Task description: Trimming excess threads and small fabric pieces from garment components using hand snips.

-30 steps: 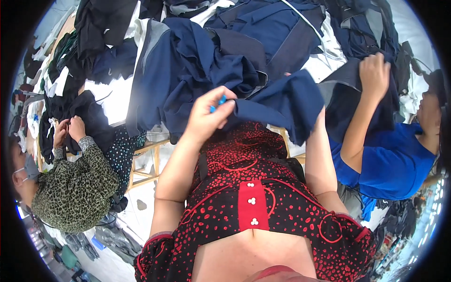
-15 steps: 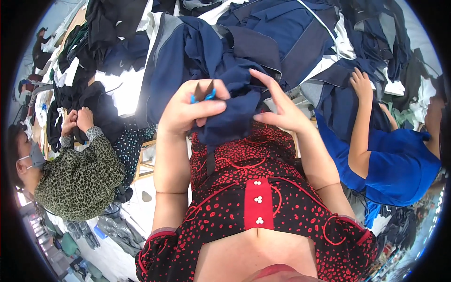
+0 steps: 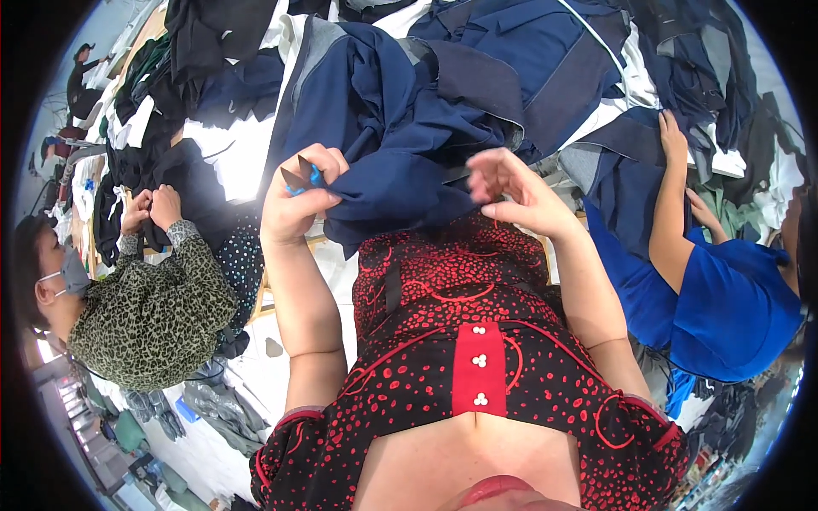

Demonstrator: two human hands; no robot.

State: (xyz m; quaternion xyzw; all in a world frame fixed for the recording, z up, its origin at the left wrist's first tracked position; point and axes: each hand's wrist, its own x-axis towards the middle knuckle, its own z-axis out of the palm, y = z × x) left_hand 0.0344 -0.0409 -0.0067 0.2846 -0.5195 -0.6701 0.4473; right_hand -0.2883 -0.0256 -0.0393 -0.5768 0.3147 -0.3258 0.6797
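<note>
My left hand (image 3: pixel 294 204) is closed, with a small pair of blue-handled thread snips (image 3: pixel 313 177) tucked in it, the dark blades sticking up over the fingers. The same hand's thumb and fingers pinch the edge of a navy garment (image 3: pixel 388 192), which bunches in front of my waist and runs on up over the table. Beside the garment's right end is my right hand (image 3: pixel 520 194), thumb and fingers apart and nothing seen in them. Its fingertips are smeared by motion.
More navy cloth (image 3: pixel 545 51) with grey pieces is heaped across the table. On my left a person in a patterned top (image 3: pixel 153 315) handles dark cloth. A person in blue (image 3: pixel 724 307) works close on my right. A white cord (image 3: pixel 594 36) crosses the far pile.
My left hand has moved left and a little down, drawing the garment's edge out wider. The right hand has shifted slightly right and down, its fingers more bent.
</note>
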